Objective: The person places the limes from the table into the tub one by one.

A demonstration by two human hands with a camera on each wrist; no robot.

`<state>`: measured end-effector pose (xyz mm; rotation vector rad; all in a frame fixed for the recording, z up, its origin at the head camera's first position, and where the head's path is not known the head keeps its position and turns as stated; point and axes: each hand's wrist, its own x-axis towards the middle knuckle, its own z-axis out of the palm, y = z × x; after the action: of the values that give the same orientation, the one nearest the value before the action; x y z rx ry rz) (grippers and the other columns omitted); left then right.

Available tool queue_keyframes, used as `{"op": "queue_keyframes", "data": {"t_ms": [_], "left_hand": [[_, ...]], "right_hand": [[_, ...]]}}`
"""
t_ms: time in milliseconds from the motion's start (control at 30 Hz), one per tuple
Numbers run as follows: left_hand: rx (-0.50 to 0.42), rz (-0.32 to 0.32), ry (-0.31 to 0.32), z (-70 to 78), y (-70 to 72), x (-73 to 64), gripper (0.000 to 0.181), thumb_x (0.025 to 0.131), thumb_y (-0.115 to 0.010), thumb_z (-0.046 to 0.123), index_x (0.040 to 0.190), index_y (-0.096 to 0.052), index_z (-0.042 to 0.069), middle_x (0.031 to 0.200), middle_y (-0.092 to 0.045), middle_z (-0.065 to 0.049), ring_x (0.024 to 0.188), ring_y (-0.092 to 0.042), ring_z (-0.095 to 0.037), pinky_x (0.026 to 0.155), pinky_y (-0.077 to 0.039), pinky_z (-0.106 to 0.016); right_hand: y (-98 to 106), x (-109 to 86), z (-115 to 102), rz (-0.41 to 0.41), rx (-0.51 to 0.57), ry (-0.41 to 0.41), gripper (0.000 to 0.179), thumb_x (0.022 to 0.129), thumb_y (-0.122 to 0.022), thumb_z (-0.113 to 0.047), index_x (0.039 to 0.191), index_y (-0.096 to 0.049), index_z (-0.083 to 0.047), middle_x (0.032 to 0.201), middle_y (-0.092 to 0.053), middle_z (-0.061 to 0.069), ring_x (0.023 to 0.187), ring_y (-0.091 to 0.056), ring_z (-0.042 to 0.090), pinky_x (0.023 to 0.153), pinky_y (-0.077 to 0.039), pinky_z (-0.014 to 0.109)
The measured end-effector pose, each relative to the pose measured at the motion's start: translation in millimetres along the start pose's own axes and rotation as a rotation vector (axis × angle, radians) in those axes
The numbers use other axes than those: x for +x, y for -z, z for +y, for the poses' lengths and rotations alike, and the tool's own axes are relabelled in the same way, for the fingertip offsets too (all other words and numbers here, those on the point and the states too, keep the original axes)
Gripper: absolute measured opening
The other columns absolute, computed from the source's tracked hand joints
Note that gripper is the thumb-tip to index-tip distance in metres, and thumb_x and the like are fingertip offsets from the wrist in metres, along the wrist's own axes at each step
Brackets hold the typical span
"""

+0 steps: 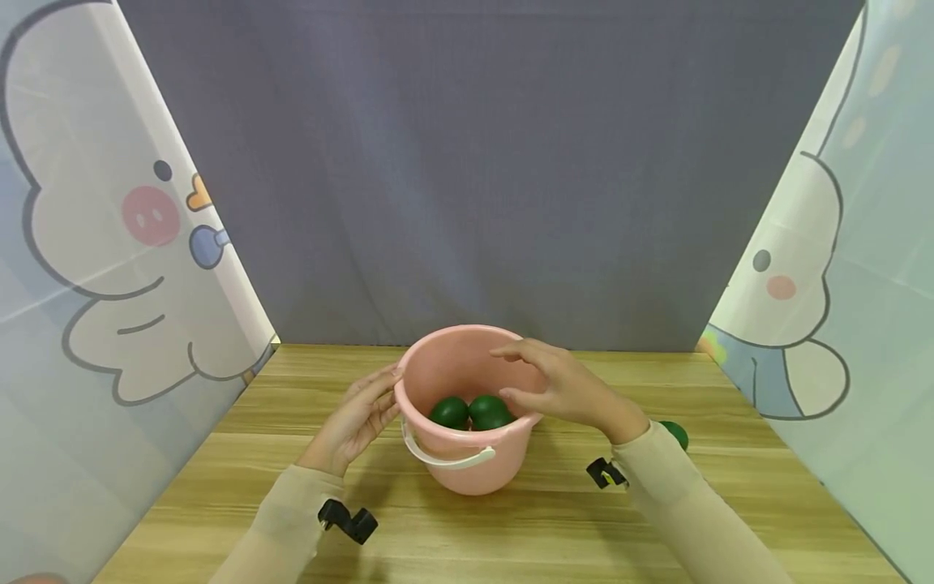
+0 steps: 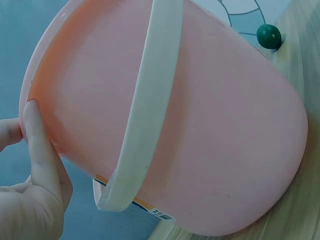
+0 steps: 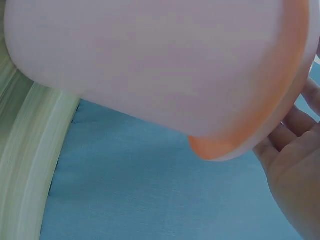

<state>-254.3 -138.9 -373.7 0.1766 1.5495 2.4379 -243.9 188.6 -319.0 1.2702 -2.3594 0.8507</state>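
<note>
Your left hand (image 1: 357,422) pinches the left rim of the pink bucket (image 1: 507,458), which stands upright on the wooden table (image 1: 438,551), well apart from its left and right edges, the white handle (image 1: 452,465) hanging on the near side. Your right hand (image 1: 562,385), thumb and fingers spread wide around nothing, extends over the right rim, with open room between it and two green balls (image 1: 448,413) side by side below the rim. Farther right, a lone green ball (image 1: 676,435) is partly hidden by your right sleeve (image 1: 660,478).

A grey cloth (image 1: 467,162) backs a wood-grain table (image 1: 241,462) between cartoon-printed walls (image 1: 890,341).
</note>
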Motion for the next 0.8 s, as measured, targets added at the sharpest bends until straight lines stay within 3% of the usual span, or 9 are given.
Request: {"op": "queue_keyframes", "data": {"t_ms": [333, 533, 667, 800], "left_hand": [[0.003, -0.016, -0.006, 1.1, -0.2, -2.8, 0.045, 0.106, -0.054, 0.016, 0.144, -0.042, -0.004, 0.121, -0.054, -0.008, 0.084, -0.061, -0.004, 0.072, -0.057, -0.010], [0.010, -0.017, -0.007, 0.8, 0.1, -2.6, 0.046, 0.106, -0.054, 0.017, 0.145, -0.041, -0.004, 0.121, -0.055, -0.008, 0.086, -0.062, -0.005, 0.073, -0.057, -0.010], [0.012, -0.011, -0.006, 0.8, -0.2, -2.3, 0.048, 0.106, -0.055, 0.017, 0.147, -0.041, -0.004, 0.121, -0.055, -0.008, 0.085, -0.061, -0.005, 0.072, -0.056, -0.010], [0.011, -0.004, -0.001, 0.8, -1.2, -1.4, 0.048, 0.105, -0.055, 0.017, 0.147, -0.041, -0.004, 0.119, -0.056, -0.007, 0.084, -0.062, -0.004, 0.071, -0.057, -0.010]], "right_hand": [[3, -4.1, -4, -0.013, -0.021, -0.009, 0.049, 0.089, -0.079, -0.018, 0.133, -0.061, -0.010, 0.128, -0.064, 0.006, 0.119, -0.060, 0.022, 0.099, -0.054, 0.044], [7, -10.3, -2, 0.010, -0.036, 0.037, 0.050, 0.087, -0.080, -0.014, 0.132, -0.061, -0.011, 0.126, -0.065, 0.004, 0.108, -0.061, 0.016, 0.086, -0.057, 0.038], [11, -14.8, 2, 0.037, -0.044, 0.077, 0.048, 0.085, -0.080, -0.009, 0.129, -0.062, -0.008, 0.122, -0.065, 0.005, 0.100, -0.062, 0.020, 0.077, -0.058, 0.039], [16, -19.4, 4, 0.061, -0.068, 0.112, 0.045, 0.085, -0.078, -0.006, 0.128, -0.063, -0.009, 0.122, -0.065, 0.003, 0.105, -0.063, 0.022, 0.086, -0.057, 0.037]]}}
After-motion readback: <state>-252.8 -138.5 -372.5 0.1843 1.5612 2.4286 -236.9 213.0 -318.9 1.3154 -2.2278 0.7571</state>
